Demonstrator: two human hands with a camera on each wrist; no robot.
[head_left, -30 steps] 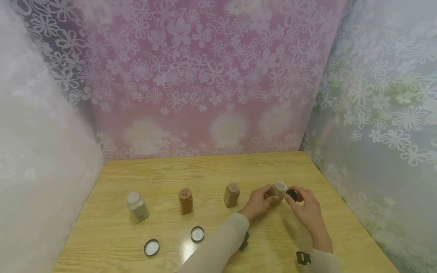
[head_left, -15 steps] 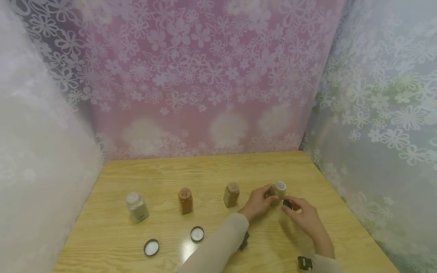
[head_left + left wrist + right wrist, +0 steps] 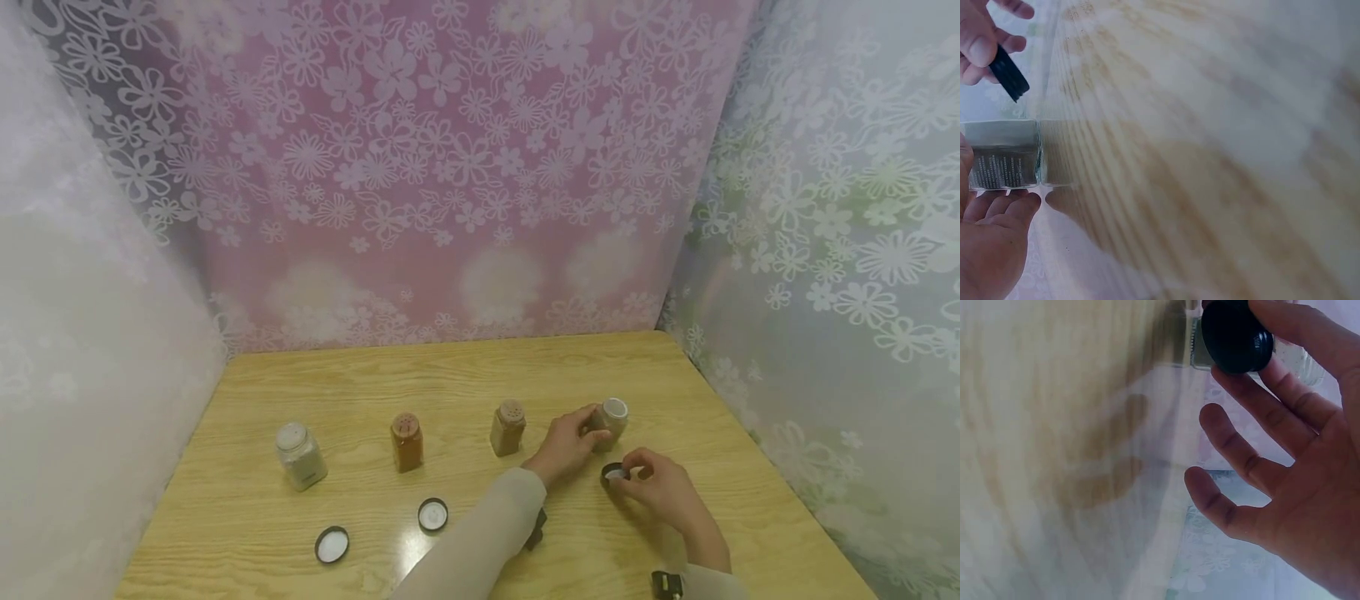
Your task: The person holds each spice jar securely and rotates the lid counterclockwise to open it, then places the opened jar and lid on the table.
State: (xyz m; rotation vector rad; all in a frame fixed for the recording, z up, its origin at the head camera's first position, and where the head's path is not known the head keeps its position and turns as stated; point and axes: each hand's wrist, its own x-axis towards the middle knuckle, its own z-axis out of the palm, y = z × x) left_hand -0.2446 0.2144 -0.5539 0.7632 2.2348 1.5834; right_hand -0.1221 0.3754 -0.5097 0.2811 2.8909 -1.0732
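Note:
My left hand (image 3: 566, 448) grips a small glass spice jar (image 3: 612, 419) standing upright at the right of the table. The jar's top is uncapped and shows a pale round rim; the left wrist view shows dark contents and fine print on its side (image 3: 1004, 165). In front of the jar, my right hand (image 3: 666, 493) pinches a black screw lid (image 3: 609, 477) by its edge, white inside turned upward. The right wrist view shows the lid's black top (image 3: 1232, 337) between thumb and fingers, the other fingers spread. In the left wrist view the lid (image 3: 1009, 74) is tilted, above the tabletop.
Three more uncapped shakers stand leftward: a tan one (image 3: 508, 429), an orange-red one (image 3: 407, 443) and a white one (image 3: 302, 457). Two black lids with white insides, a nearer one (image 3: 332, 545) and a farther one (image 3: 432, 515), lie on the wooden table (image 3: 360, 383). Flowered curtains (image 3: 465, 167) enclose it.
My right hand has carried the lid away from the jar's mouth, toward me and down, turning its white inside upward. My left hand has stayed on the jar.

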